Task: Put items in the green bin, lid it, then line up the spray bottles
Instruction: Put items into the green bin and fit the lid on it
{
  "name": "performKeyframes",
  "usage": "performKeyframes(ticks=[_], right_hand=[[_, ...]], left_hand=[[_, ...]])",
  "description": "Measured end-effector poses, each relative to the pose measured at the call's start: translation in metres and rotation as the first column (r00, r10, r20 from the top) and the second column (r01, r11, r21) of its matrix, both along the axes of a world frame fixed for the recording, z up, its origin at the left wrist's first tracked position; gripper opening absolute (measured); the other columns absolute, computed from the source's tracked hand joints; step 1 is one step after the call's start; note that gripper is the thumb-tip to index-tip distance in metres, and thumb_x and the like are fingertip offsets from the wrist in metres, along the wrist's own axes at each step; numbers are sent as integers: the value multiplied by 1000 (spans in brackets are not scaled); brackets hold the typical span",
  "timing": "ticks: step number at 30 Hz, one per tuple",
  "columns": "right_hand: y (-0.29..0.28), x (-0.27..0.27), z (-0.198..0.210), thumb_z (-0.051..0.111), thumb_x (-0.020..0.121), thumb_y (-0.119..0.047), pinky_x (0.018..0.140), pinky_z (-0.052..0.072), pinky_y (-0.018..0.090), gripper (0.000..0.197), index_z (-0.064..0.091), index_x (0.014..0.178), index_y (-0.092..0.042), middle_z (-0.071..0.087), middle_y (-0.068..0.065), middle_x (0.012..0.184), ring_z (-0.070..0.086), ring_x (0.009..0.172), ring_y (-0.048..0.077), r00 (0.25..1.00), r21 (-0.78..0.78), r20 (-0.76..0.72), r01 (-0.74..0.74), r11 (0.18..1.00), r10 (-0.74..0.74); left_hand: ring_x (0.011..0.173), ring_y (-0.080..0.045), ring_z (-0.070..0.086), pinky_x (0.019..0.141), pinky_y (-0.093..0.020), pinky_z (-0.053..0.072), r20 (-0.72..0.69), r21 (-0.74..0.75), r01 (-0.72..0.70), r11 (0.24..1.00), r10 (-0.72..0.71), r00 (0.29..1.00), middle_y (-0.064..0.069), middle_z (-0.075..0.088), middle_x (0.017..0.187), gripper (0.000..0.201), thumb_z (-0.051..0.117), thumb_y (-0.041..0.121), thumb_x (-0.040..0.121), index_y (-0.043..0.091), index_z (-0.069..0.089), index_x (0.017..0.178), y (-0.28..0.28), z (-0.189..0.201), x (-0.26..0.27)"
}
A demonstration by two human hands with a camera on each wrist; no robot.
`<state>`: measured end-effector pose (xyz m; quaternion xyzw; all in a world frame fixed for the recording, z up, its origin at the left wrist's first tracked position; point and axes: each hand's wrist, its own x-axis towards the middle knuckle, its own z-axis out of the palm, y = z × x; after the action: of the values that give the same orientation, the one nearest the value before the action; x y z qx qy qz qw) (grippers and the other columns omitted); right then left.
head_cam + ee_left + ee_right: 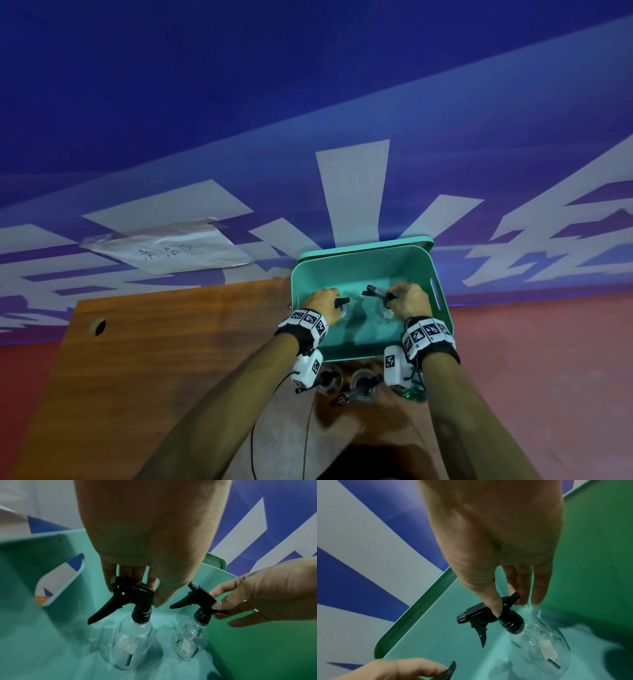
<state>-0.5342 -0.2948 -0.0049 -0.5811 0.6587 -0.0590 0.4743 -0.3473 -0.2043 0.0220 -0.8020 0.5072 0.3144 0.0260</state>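
Note:
A green bin [442, 301] stands at the table's far right end, its lid [363, 248] propped behind it. Inside stand two clear spray bottles with black trigger heads. My left hand [323, 303] pinches the head of the left bottle [132, 642] from above. My right hand [407, 301] pinches the head of the right bottle [537, 645] the same way. Both bottles are upright and low in the bin [51, 628]; the right one [188, 642] is a short gap from the left. Whether they touch the floor I cannot tell.
Two more spray bottles [359, 383] stand on the wooden table [154, 359] just in front of the bin, under my wrists, with a green object [416, 394] beside them. A sheet of paper [171, 248] is stuck on the blue and white wall.

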Motion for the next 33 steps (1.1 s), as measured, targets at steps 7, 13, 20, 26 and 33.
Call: performKeyframes(ticks=[7,13,20,26,33], right_hand=[[5,2,14,75,80,-5,78,50,25,41,68,117,-20,70,11,114,60,85,19,997,23,-16,-73,997,73],[-12,-4,54,78,85,-18,76,43,25,53,55,132,-13,62,9,120,57,84,17,989,24,58,-135,991,133],[-48,5,80,64,96,-25,88,58,43,32,63,117,0,67,14,113,67,97,24,884,33,417,219,975,-213],[-57,17,90,55,103,-25,59,62,33,42,51,119,13,66,33,106,72,83,35,671,497,496,301,814,-552],[-61,30,81,52,103,-9,49,59,28,36,50,114,25,64,40,104,71,54,25,622,380,547,413,828,-561]], left_hand=[[129,-30,52,104,-39,46,57,-26,46,999,-44,997,-10,54,141,61,65,31,90,16,45,145,2,9,1],[137,-29,44,114,-44,36,131,-131,40,991,-22,991,-10,47,148,69,62,43,91,16,38,150,0,28,8],[111,-27,62,94,-36,50,-189,-342,-429,836,386,903,-6,67,119,38,55,40,97,12,58,122,-9,51,50],[68,-14,64,50,-25,44,-569,-169,-771,614,578,585,-8,66,105,38,51,32,101,10,51,132,-18,39,78],[75,-15,67,55,-25,48,-593,-179,-694,697,487,642,-5,64,116,39,48,31,103,18,49,141,-13,28,75]])
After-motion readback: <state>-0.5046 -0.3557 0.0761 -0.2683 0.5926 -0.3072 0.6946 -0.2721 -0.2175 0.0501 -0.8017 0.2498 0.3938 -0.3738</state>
